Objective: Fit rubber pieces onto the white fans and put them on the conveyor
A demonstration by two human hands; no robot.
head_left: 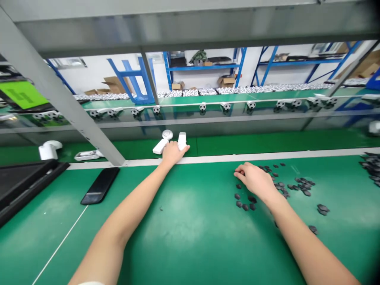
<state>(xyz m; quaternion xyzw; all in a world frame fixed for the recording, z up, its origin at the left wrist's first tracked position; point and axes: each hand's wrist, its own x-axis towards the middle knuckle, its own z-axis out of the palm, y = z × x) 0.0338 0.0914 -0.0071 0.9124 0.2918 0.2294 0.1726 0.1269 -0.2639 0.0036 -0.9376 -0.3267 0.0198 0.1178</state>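
My left hand [173, 152] reaches over the metal strip at the table's back edge, its fingers on a white device [182, 139]. Another white device [160, 146] with a round white end [168, 134] lies just left of those fingers. To the right, my right hand [252, 177] is closed in a pinch above the green table [184, 221]; what lies between its fingertips is too small to make out. Small black pieces [245, 207] are scattered below and to the right of that hand.
A black phone [100, 186] lies at the left beside a black tray [26, 180]. White devices [49, 150] stand beyond the metal strip [219, 158]. A slanted metal post [62, 91] rises at the left. More black pieces [372, 166] are at the far right. Small football-patterned items [226, 106] line a rail.
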